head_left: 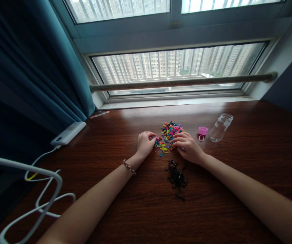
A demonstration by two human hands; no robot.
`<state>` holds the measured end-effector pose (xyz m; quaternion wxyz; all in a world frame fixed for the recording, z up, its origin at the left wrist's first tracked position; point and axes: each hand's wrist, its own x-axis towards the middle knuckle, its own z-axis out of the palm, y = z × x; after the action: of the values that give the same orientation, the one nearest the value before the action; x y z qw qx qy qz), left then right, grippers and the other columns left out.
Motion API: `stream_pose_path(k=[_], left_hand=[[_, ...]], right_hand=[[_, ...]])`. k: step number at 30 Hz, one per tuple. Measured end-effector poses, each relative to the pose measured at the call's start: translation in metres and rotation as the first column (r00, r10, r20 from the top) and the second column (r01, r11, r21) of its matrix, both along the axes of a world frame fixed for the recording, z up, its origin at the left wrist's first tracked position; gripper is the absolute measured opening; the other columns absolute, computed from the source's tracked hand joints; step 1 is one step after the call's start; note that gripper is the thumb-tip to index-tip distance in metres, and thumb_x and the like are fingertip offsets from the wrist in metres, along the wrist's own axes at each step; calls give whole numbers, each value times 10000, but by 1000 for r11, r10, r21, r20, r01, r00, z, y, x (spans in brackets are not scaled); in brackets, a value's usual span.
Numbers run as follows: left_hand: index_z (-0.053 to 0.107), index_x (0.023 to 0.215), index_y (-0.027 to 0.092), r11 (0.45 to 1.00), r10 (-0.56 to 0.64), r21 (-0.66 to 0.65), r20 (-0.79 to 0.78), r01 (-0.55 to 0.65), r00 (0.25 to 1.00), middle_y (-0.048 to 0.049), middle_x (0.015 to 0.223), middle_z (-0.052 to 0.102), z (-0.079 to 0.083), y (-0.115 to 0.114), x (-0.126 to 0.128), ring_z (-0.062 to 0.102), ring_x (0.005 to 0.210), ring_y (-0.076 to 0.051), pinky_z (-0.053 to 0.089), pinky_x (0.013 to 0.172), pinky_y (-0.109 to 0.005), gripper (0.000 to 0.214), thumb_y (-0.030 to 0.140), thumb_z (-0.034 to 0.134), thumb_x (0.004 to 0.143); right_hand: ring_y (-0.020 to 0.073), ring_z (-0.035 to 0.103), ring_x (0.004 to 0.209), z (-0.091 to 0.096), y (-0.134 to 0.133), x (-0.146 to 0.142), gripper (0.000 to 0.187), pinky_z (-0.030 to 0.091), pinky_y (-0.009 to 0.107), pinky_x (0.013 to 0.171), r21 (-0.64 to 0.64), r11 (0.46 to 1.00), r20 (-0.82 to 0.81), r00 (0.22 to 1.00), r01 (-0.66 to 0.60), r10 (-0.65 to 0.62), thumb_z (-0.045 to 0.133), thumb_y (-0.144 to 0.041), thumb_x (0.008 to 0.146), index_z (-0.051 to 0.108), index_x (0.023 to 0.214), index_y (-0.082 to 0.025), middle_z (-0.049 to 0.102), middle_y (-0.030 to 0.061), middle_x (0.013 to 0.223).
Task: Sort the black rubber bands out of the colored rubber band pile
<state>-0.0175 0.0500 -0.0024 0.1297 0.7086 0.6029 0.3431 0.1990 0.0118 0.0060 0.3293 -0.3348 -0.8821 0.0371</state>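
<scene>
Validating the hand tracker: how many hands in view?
2: left hand at the left side of the colorful bands, right hand at their right side. Some fingertips are hidden.

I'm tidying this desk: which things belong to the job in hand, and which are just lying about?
Likely in the job:
multicoloured loops, at left hand and right hand
black pile
perhaps clear bottle, pink cap

Seemingly lying about:
white device
white cables

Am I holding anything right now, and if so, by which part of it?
Can't tell: your left hand and right hand are both at the colorful bands, but any grip is hidden.
</scene>
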Motion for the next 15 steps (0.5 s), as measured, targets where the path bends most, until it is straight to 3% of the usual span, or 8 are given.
stream_pose_path(k=[6, 15], left_hand=[[686, 827, 214, 975, -223, 4, 72, 223, 972, -30, 858, 662, 3, -6, 5, 601, 825, -167, 469, 772, -291, 159, 212, 543, 758], [660, 931, 186, 903, -403, -9, 330, 429, 854, -30, 893, 689, -1, -8, 9, 636, 821, -165, 512, 764, -279, 203, 210, 548, 763]], right_hand=[[215, 516, 1011, 1, 0, -2, 239, 356, 407, 906, 7, 1000, -16, 1000, -13, 13, 468, -66, 763, 640, 837, -215, 658, 35, 946], [225, 439, 1114, 1, -2, -3, 279, 327, 421, 944, -14, 999, 63, 997, -36, 37, 463, -64, 777, 622, 958, -204, 611, 44, 1083]])
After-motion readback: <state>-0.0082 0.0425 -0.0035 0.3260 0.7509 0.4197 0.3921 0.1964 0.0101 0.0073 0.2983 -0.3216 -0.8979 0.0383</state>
